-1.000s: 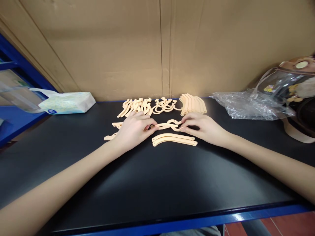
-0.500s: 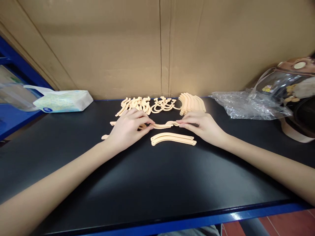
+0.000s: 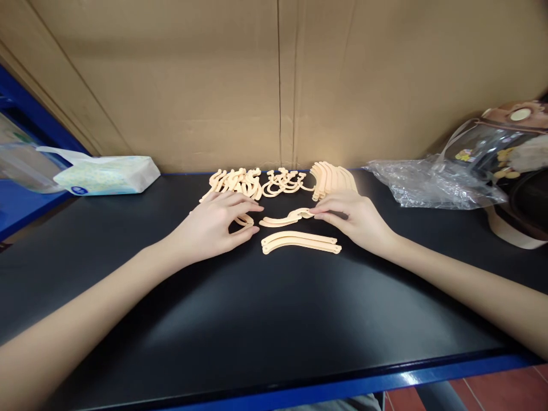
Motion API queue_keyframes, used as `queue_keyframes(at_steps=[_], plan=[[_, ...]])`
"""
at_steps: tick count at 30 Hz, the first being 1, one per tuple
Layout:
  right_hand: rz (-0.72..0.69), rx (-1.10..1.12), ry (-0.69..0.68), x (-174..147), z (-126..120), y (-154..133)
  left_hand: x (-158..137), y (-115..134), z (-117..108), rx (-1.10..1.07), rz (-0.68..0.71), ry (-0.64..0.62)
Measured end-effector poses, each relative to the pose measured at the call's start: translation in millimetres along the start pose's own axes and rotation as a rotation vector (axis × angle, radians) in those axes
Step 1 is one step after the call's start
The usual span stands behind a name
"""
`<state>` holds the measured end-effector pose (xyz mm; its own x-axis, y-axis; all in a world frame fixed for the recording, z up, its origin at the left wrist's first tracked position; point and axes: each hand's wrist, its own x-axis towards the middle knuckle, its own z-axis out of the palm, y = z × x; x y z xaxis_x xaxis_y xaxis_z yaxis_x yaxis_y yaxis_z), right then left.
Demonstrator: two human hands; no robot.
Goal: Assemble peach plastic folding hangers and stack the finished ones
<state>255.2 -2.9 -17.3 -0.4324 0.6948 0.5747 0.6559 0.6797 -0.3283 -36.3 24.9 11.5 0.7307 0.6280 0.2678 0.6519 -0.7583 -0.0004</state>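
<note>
My right hand [image 3: 353,218] pinches the right end of a peach-coloured curved plastic piece [image 3: 282,219], whose right part is a smaller bent section. It is held just above the black table. My left hand [image 3: 216,225] is left of it, thumb and fingers apart, with nothing gripped. A ring-like peach piece [image 3: 245,221] shows between its thumb and fingers; the hand covers part of it. Two long curved plastic arms [image 3: 299,242] with holes at their ends lie side by side in front of the held piece.
Along the cardboard wall lie a pile of curved pieces [image 3: 237,181], a pile of hook-shaped pieces [image 3: 283,182] and a stack of long arms [image 3: 333,180]. A tissue pack [image 3: 109,174] lies at left. At right are a clear plastic bag [image 3: 432,181] and a transparent bottle [image 3: 488,145].
My left hand has let go of the curved piece's left end and drawn back to the left, its fingers spreading. My right hand keeps its pinch; the piece's left end has swung slightly.
</note>
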Motion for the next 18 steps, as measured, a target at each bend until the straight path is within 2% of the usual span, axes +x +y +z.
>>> queue_keyframes(at_steps=[4,10,18], plan=[[-0.020,0.061,0.088,-1.0,-1.9,-2.8,-3.5,-7.8,-13.0,-0.007,0.023,-0.145],[-0.022,0.008,-0.039,-0.1,0.4,-1.0,-8.9,-18.5,-30.0,0.004,-0.032,-0.317],[-0.012,-0.055,-0.090,-0.3,2.8,4.2,-10.7,-28.8,-30.7,0.017,-0.099,-0.339]])
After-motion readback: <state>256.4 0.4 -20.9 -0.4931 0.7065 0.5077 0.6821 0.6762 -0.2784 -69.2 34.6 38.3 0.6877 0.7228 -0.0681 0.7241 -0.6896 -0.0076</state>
